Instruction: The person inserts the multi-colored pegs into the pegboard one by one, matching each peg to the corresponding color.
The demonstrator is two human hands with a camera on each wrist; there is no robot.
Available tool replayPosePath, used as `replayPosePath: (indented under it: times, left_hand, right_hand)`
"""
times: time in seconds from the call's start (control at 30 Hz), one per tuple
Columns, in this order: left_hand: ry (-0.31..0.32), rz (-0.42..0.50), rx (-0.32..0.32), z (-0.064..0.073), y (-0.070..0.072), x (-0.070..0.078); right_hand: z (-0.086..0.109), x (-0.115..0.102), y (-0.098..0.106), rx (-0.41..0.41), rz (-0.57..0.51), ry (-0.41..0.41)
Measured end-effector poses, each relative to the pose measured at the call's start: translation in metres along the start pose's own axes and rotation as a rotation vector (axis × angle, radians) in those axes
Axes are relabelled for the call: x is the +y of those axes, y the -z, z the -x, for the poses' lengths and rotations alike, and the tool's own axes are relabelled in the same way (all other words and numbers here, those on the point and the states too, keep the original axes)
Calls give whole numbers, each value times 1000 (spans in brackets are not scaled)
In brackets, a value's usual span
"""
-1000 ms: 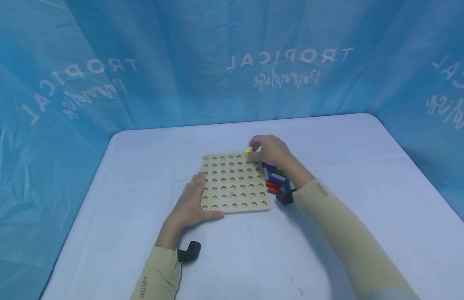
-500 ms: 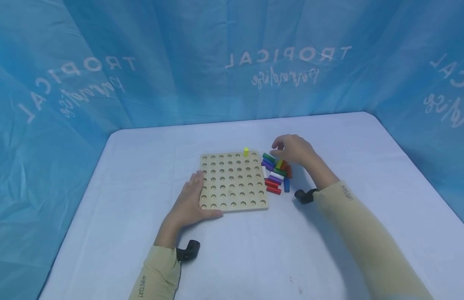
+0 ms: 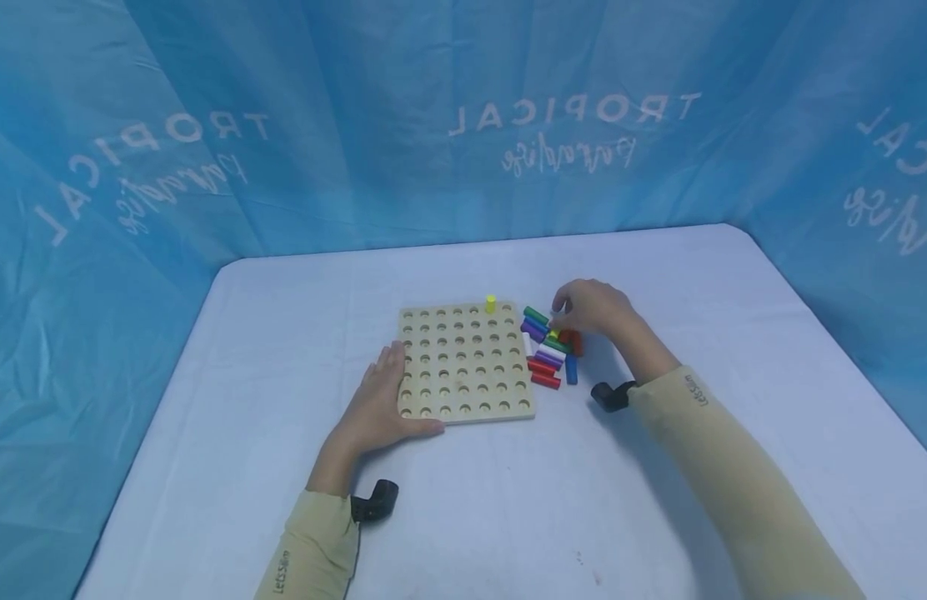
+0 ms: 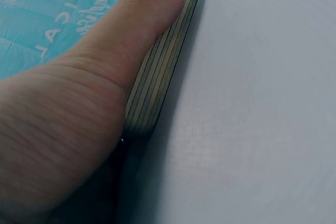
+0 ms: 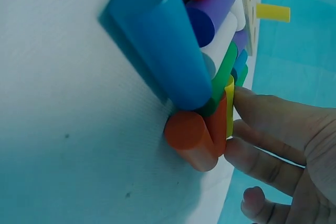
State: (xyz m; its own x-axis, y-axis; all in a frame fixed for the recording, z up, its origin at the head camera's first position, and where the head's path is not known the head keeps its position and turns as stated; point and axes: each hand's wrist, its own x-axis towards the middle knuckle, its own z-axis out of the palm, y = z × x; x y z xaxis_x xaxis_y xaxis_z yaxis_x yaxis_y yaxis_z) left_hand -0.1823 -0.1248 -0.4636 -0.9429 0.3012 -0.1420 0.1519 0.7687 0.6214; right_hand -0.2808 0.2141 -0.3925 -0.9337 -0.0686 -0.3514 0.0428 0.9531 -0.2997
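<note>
A pale wooden board (image 3: 463, 362) with rows of round holes lies on the table. One yellow peg (image 3: 491, 305) stands upright in its far row. My left hand (image 3: 381, 400) rests at the board's near left corner, fingers along the left side and thumb (image 4: 152, 14) against the near edge. Right of the board, my right hand (image 3: 594, 308) is over a pile of coloured pegs (image 3: 551, 353). Its thumb and fingers are at a second yellow peg (image 5: 230, 106), which lies in the pile beside orange pegs (image 5: 191, 137); no firm grip shows.
A blue peg (image 5: 160, 43) lies at the pile's near side, close to red pegs (image 3: 544, 380). White cloth covers the table (image 3: 298, 333). A blue printed curtain (image 3: 403, 150) hangs behind and at the sides.
My right hand has left the yellow peg standing in the board, moved right and come down to the pile. The left hand stays at the board's corner.
</note>
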Motion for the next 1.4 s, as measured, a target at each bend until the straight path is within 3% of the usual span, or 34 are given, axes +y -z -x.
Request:
replayPosePath:
  times: [0.37,1.1,1.4]
  left_hand:
    - [2,5,-4,1,1,2]
    - [-20,1,9,2,0,-1]
    - [-16,2,6,2,-1,-2]
  right_hand:
    - [0,-1,-2,0,-15,-23]
    - [-6,1,-9,97,19,-117]
    - [-1,-3,-7,4,41,-130]
